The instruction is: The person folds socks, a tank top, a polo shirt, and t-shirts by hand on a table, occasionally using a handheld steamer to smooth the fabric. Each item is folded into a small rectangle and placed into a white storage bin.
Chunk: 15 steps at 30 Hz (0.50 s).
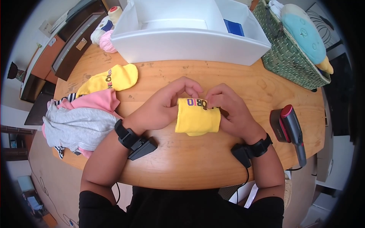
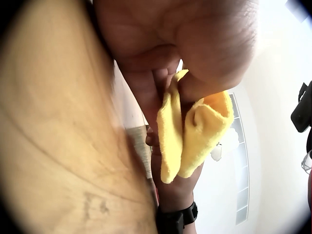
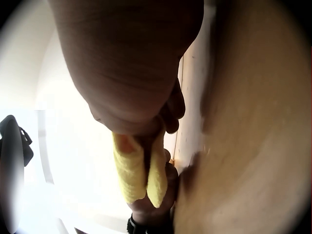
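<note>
A yellow sock [image 1: 197, 118] with coloured letters is doubled over between both hands above the front of the table. My left hand [image 1: 161, 106] grips its left side, thumb tucked into the fold. On the opposite side my right hand [image 1: 232, 112] pinches the upper edge near the letters. Seen from the left wrist, the folded sock [image 2: 195, 131] hangs as two layers with a gap between them. The right wrist view also shows the two yellow layers [image 3: 131, 170] below the palm. A second yellow sock [image 1: 114, 78] with similar lettering lies at the left.
Grey and pink clothes [image 1: 81, 121] are heaped at the table's left edge. A white divided box [image 1: 190, 43] stands at the back, beside yarn balls [image 1: 107, 41]. At right are a green woven basket [image 1: 291, 62] with a plush toy [image 1: 303, 34] and a dark handheld appliance [image 1: 292, 133].
</note>
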### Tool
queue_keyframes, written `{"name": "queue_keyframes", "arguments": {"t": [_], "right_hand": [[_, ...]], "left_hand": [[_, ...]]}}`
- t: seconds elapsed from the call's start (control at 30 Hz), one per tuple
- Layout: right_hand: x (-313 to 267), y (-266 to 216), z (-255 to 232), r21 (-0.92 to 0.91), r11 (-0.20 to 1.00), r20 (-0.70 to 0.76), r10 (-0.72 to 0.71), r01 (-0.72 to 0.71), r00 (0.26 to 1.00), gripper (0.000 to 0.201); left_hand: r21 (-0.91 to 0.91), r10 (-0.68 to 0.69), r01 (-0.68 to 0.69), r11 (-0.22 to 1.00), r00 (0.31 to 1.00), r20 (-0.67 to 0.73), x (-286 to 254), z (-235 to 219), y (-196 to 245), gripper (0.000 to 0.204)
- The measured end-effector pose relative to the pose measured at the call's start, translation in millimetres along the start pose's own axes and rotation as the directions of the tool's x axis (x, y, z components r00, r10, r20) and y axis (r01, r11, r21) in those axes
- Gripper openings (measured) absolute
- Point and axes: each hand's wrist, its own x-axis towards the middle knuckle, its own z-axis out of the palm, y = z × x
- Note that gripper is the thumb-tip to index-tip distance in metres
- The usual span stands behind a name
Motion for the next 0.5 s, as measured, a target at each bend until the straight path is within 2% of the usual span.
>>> {"name": "queue_keyframes", "arguments": {"t": [0.23, 0.33, 0.4, 0.5], "right_hand": [[-0.2, -0.4, -0.4, 0.046, 0.999, 0.021, 0.019, -0.020, 1.000, 0.032], [-0.6, 1.2, -0.6, 0.045, 0.999, 0.010, 0.014, -0.014, 1.000, 0.034], [-1.2, 0.6, -1.1, 0.055, 0.996, 0.015, 0.065, -0.066, 0.998, 0.034], [-0.2, 0.0, -1.4, 0.072, 0.995, 0.021, 0.074, -0.075, 0.997, 0.035]], "left_hand": [[-0.049, -0.017, 0.015, 0.999, 1.000, -0.026, 2.9, -3.0, -4.1, 0.037], [-0.101, -0.089, 0.082, 0.991, 0.994, -0.065, 3.3, -2.0, -1.7, 0.033], [-0.122, -0.154, 0.146, 0.982, 0.986, -0.063, 2.0, -2.1, 0.9, 0.023], [-0.047, -0.156, 0.155, 0.987, 0.988, -0.020, 3.4, -6.3, -2.6, 0.018]]}}
